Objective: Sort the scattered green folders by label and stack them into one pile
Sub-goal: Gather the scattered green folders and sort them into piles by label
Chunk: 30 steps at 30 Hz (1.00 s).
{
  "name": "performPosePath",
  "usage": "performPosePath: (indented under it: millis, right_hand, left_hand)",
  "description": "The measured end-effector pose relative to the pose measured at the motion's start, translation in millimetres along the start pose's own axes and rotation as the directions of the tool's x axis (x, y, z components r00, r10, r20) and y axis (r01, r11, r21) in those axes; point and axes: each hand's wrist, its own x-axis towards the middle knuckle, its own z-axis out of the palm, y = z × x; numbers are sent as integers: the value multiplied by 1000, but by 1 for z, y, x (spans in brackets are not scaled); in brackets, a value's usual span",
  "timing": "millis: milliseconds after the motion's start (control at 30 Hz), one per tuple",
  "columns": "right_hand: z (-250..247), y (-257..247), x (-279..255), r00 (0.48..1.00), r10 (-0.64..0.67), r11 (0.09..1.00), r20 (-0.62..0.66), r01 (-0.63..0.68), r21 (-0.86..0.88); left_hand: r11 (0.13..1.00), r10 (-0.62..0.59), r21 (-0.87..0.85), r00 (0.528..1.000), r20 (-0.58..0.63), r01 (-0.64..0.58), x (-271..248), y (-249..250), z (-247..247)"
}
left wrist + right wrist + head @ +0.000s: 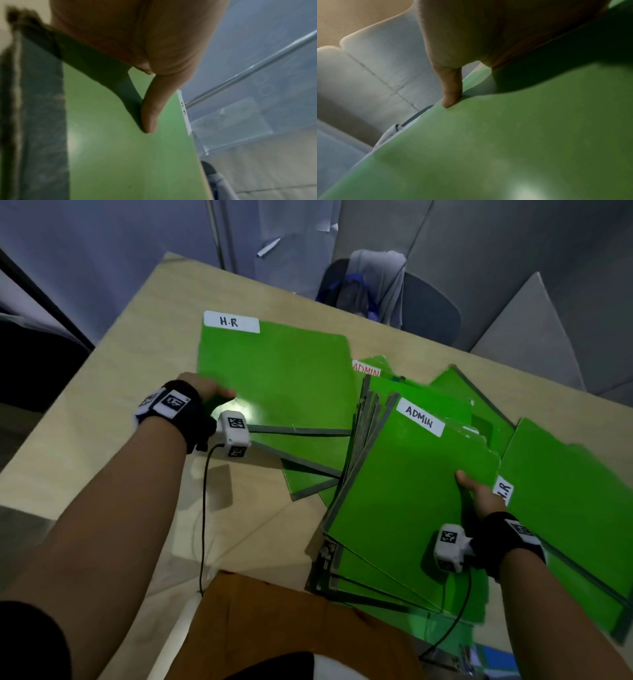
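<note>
Green folders with grey spines lie scattered over a wooden table (137, 344). My left hand (209, 392) grips the left edge of a folder labelled H.R (281, 374), thumb on top (150, 115); the fingers underneath are hidden. My right hand (476, 491) holds the right edge of a folder labelled ADMIN (407, 491), thumb pressed on its cover (452, 94). That ADMIN folder tops a fanned bunch of several folders (363, 570). Another folder with a red ADMIN label (366, 368) peeks out behind. A second H.R folder (565, 501) lies at the right.
A dark chair (421, 302) draped with grey cloth stands beyond the far table edge. Grey partition walls (513, 251) rise behind. My orange-clad lap (274, 628) is at the near edge. Bare table lies left of the folders. A cable (205, 508) hangs from my left wrist.
</note>
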Motion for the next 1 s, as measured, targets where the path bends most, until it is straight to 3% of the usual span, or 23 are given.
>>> performPosePath:
  millis: [133, 200, 367, 533, 667, 733, 800, 900, 1000]
  right_hand:
    - [1, -1, -1, 996, 45, 999, 81, -43, -22]
    - [0, -4, -2, 993, 38, 999, 116, -37, -16]
    - [1, 1, 1, 996, -26, 997, 90, 33, -77]
    - [-1, 25, 63, 984, 5, 993, 177, 16, -114]
    - [-6, 31, 86, 979, -39, 989, 202, 67, -132]
    - [-9, 32, 84, 969, -58, 994, 242, 79, -78]
    - [-14, 24, 55, 956, -120, 993, 270, 118, 21]
    - [-25, 15, -7, 965, -118, 985, 232, 85, 149]
    - [-25, 14, -24, 963, -107, 983, 248, 66, 170]
  left_hand:
    - [990, 142, -22, 990, -6, -142, -17, 28, -20]
    - [967, 248, -49, 966, -73, -252, -30, 47, -28]
    - [865, 492, 42, 831, -262, -499, -70, 118, -53]
    - [819, 491, -150, 813, -314, -553, -92, 169, -85]
    - [809, 444, -346, 880, -167, -474, -99, 161, -84]
    - [808, 466, -385, 884, -43, -445, -89, 152, -64]
    - [788, 507, -457, 856, 100, -413, -83, 135, -36]
    - [841, 527, -295, 810, 257, -453, -73, 102, 11]
    - [855, 488, -20, 793, 364, -517, -54, 79, 49]
